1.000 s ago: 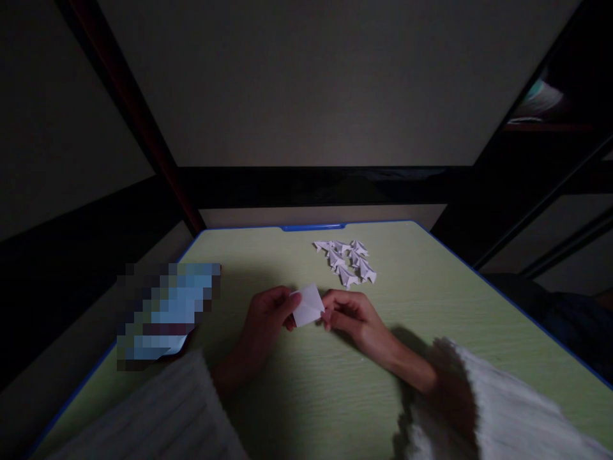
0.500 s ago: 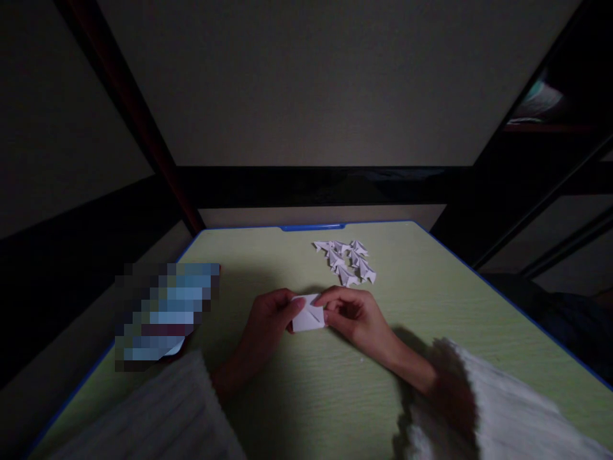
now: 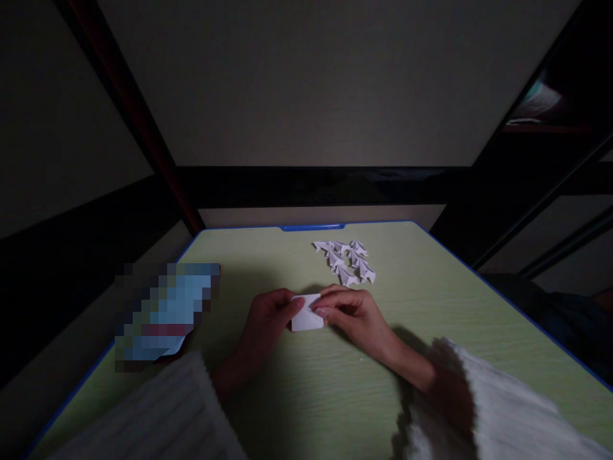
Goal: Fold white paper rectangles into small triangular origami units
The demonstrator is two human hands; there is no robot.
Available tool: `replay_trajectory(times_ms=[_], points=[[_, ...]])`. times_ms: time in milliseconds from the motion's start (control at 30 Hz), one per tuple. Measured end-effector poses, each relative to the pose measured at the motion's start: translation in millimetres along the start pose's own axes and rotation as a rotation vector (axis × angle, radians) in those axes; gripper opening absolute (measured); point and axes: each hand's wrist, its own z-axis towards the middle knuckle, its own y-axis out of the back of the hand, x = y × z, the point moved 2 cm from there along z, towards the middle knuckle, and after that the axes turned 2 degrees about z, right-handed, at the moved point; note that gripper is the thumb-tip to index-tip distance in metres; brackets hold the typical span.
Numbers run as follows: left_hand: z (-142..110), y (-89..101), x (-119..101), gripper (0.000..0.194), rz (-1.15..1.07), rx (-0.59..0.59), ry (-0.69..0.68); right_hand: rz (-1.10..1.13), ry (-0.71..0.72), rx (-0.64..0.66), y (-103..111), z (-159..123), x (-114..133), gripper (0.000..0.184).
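Note:
A small square of folded white paper (image 3: 306, 321) is held low over the table between both hands. My left hand (image 3: 271, 319) pinches its left edge, thumb on top and fingers hidden beneath. My right hand (image 3: 352, 313) is closed at the paper's right side, with thumb and index fingertips together on its upper face near the centre. Beyond the hands lie several small folded white paper pieces (image 3: 345, 276), pointed in shape and loosely grouped.
The pale green tabletop (image 3: 306, 396) has a blue rim and a blue strip (image 3: 312, 227) at its far edge. At the left lies a flat, phone-like object (image 3: 177, 313), blurred by pixelation. A panelled wall (image 3: 306, 83) rises behind the table.
My right thumb and fingertips have moved left, from the paper's right edge onto its face. The slanting crease seen there before no longer shows. My left hand stays in place.

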Motion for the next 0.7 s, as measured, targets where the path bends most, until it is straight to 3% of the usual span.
replay_trajectory(times_ms=[400, 700], points=[[-2.2, -5.8, 0.2, 0.018, 0.041, 0.148, 0.019, 0.099, 0.013, 0.036, -1.3, 1.2, -1.1, 0.009], [-1.3, -6.8, 3.4, 0.017, 0.111, 0.198, -0.002, 0.104, -0.148, 0.022, -1.8, 0.2, -7.6, 0.017]])
